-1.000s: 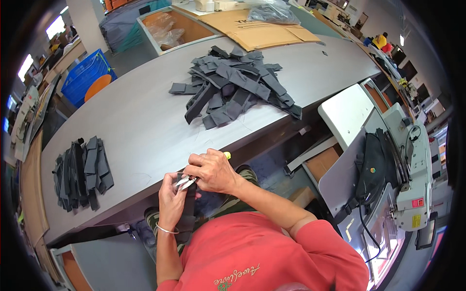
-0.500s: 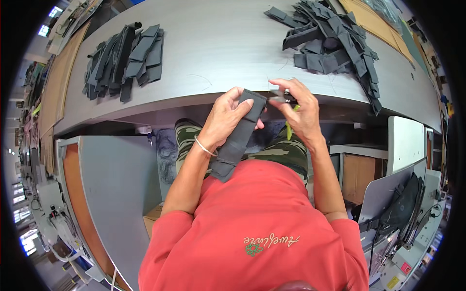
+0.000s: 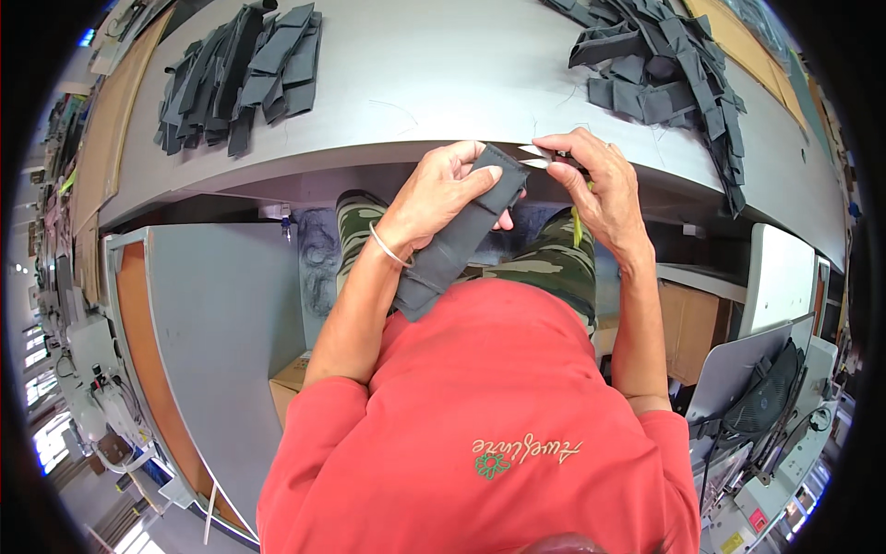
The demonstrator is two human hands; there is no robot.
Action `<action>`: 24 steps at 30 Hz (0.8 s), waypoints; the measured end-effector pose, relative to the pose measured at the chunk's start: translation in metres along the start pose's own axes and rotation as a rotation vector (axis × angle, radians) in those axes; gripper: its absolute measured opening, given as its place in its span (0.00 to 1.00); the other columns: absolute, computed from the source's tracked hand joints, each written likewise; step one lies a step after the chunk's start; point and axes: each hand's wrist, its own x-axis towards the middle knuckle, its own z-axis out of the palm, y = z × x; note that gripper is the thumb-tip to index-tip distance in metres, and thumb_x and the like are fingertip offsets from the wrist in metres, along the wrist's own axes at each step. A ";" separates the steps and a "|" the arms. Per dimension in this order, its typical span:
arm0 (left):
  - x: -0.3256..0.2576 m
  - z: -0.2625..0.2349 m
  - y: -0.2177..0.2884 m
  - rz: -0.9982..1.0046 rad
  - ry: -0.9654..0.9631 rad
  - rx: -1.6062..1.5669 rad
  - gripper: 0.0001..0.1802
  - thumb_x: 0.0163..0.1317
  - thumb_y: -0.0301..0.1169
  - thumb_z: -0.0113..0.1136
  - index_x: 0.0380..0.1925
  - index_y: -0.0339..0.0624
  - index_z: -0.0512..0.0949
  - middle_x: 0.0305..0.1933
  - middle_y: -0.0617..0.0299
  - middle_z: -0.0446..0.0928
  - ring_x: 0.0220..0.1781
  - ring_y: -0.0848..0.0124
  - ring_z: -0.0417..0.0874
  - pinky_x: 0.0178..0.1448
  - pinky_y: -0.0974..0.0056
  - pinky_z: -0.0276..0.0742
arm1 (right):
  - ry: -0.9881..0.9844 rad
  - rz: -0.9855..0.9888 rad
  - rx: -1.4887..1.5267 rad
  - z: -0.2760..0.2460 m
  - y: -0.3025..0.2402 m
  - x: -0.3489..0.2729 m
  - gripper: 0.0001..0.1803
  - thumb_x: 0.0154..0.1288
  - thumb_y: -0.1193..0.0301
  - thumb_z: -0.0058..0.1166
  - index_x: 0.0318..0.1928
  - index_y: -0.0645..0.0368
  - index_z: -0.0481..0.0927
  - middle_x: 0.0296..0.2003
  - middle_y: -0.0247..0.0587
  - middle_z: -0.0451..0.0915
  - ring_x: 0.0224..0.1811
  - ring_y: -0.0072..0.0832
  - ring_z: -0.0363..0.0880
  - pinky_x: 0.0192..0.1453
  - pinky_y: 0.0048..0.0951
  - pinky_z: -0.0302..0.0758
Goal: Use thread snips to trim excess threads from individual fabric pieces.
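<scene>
My left hand [image 3: 426,198], with a pale bangle at the wrist, grips a dark grey fabric strip [image 3: 454,240] near its upper end, thumb on top. The strip hangs slanting toward my lap, and a stitched edge crosses its top. In my right hand [image 3: 604,194] is a pair of thread snips [image 3: 535,163], its two pointed blades apart and pointing left. The blade tips lie close to the strip's top corner; whether they touch it I cannot tell. Something yellow-green [image 3: 578,226] hangs below my right fingers.
A pile of grey fabric strips [image 3: 235,78] lies on the left of the pale table [image 3: 443,83]; a larger heap [image 3: 664,78] lies at the right. Loose threads are on the tabletop. Grey cabinet panels [image 3: 221,305] and a cardboard box [image 3: 688,323] are beside my legs.
Both hands have shifted slightly to the right and upward in the picture, with strip and snips still held. The snips' blades now show clearly near the strip's top corner.
</scene>
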 end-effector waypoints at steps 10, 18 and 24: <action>0.001 -0.002 -0.001 -0.054 -0.081 -0.054 0.13 0.67 0.30 0.52 0.44 0.29 0.71 0.38 0.50 0.80 0.29 0.69 0.84 0.35 0.68 0.81 | 0.006 -0.144 -0.224 0.009 0.003 0.004 0.07 0.56 0.68 0.60 0.38 0.50 0.83 0.28 0.27 0.80 0.26 0.28 0.67 0.36 0.29 0.59; 0.002 -0.003 0.002 -0.067 -0.074 -0.058 0.14 0.67 0.31 0.53 0.44 0.29 0.72 0.39 0.48 0.80 0.29 0.69 0.84 0.36 0.68 0.81 | 0.067 -0.125 -0.243 0.009 0.008 0.000 0.08 0.56 0.68 0.61 0.38 0.49 0.84 0.27 0.26 0.80 0.25 0.28 0.67 0.36 0.30 0.59; 0.004 -0.009 0.000 -0.022 -0.034 -0.102 0.13 0.67 0.31 0.53 0.43 0.30 0.72 0.40 0.46 0.80 0.29 0.68 0.84 0.37 0.66 0.82 | 0.130 -0.123 -0.232 0.000 0.005 -0.006 0.09 0.56 0.68 0.61 0.39 0.49 0.84 0.25 0.27 0.77 0.25 0.27 0.68 0.35 0.29 0.59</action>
